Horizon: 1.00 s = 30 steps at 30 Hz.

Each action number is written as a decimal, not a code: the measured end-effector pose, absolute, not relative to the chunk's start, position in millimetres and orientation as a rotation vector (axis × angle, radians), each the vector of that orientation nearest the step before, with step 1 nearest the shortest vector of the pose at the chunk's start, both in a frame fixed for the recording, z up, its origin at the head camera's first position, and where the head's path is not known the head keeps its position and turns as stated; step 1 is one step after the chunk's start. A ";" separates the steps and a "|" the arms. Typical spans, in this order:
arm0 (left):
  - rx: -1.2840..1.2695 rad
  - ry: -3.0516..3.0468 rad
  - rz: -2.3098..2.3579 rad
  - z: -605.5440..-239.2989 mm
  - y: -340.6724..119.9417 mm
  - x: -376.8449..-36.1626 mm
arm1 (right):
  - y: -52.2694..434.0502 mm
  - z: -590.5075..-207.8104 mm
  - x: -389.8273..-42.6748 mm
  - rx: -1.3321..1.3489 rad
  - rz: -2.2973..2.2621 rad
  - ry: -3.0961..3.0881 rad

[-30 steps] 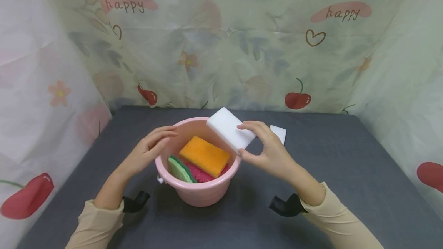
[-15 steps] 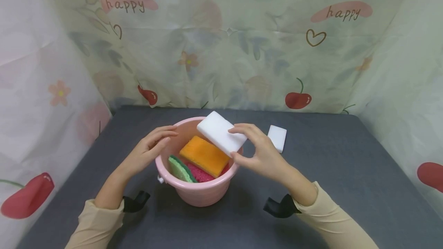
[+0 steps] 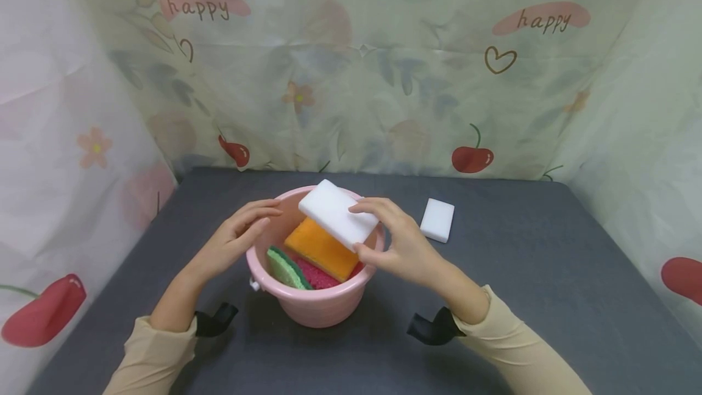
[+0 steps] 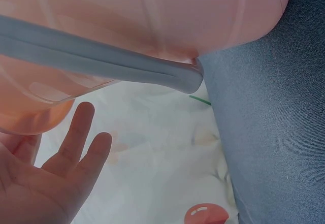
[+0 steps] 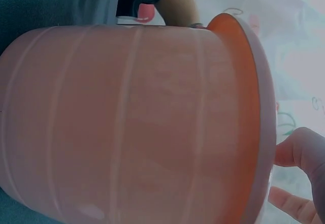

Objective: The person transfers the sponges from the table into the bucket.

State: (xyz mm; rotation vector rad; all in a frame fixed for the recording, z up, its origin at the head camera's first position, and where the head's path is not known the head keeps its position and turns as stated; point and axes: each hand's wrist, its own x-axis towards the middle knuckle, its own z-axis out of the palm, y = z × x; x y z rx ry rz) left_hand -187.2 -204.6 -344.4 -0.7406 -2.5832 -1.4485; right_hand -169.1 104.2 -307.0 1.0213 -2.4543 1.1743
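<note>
My right hand (image 3: 408, 247) pinches a white block-shaped sponge (image 3: 337, 212) between thumb and fingers, tilted over the far right part of a pink bucket (image 3: 320, 309). In the bucket lie an orange sponge (image 3: 320, 250), a green scouring sponge (image 3: 286, 268) leaning on the wall, and a dark pink sponge (image 3: 318, 276) partly hidden beneath the orange one. My left hand (image 3: 230, 239) rests at the bucket's left rim, fingers fairly straight and thumb over the opening. The left wrist view has two straight fingers (image 4: 76, 137) beside the bucket; in the right wrist view the bucket's wall hides the held sponge.
A second white sponge (image 3: 437, 220) lies on the dark grey table (image 3: 521, 261), right of the bucket. The bucket's handle (image 4: 101, 59) hangs down its side. A patterned curtain (image 3: 362, 78) encloses the table at the back and both sides.
My right hand has carried the white sponge leftward and slightly down, further over the bucket. This uncovers the second white sponge on the table. My left hand has stayed at the rim.
</note>
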 end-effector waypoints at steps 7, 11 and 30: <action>-0.751 -2.578 -1.452 -344.7 -204.6 -187.0 | 99.2 -309.7 -171.3 1.010 1.185 -2.485; -0.754 -2.575 -1.454 -344.7 -204.7 -186.8 | 97.2 -310.7 -172.1 1.008 1.194 -2.522; -0.750 -2.565 -1.466 -344.7 -204.9 -186.6 | 92.3 -310.2 -174.1 1.024 1.058 -2.570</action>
